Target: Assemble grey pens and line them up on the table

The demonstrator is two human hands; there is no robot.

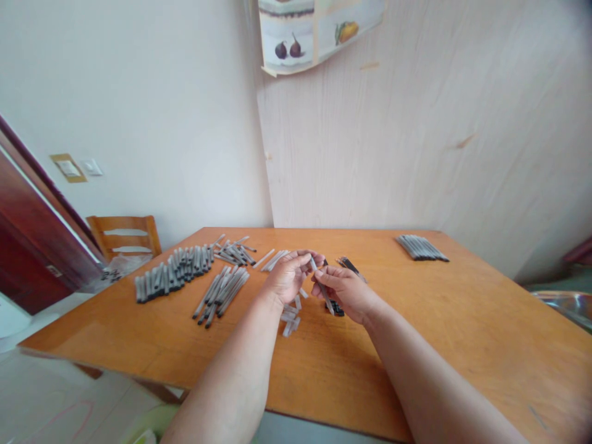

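Note:
Above the middle of the table, a pen with a pale translucent barrel point(327, 295) slants between both hands. My left hand point(292, 271) pinches its upper end with thumb and fingertips. Around its middle are the thumb and fingers of my right hand point(345, 288). Below the hands lie several short clear plastic caps point(290, 320). A small heap of black parts point(339, 309) is partly hidden by the right hand. Just beyond that hand are thin dark refills point(350, 266), and past the left hand lie pale empty-looking tubes point(272, 260).
Grey pens with black ends form a long row point(173, 274) at the left, with piles point(222, 293) beside it and behind point(235, 251). Another bundle point(422, 247) lies at the far right of the wooden table point(444, 327). A wooden chair point(124, 237) stands at the left.

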